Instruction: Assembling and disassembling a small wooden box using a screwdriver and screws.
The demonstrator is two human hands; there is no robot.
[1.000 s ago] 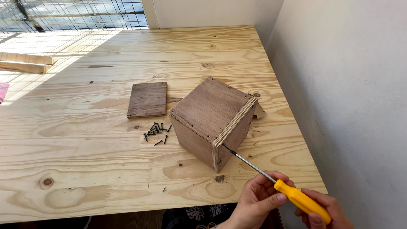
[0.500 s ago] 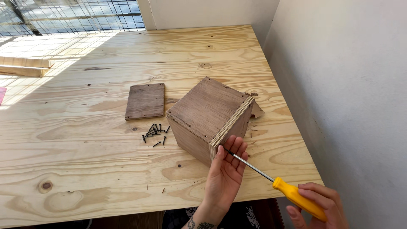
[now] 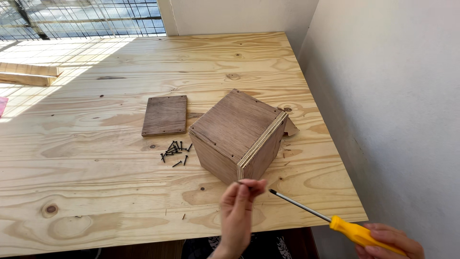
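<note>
Near the worktop's (image 3: 96, 201) front edge, the left hand (image 3: 238, 211) pinches something tiny beside the plywood box (image 3: 239, 136). The right hand's (image 3: 390, 240) grip is closed on a yellow screwdriver (image 3: 335, 223), its tip off the wood.

Left hand (image 3: 238, 208) raised at bottom centre, palm turned toward the body, fingers (image 3: 249, 184) upright and pinched together at the tips. Right hand (image 3: 390, 240) low in the bottom right corner, partly cut off by the edge, fingers curled closed in a grip.
</note>
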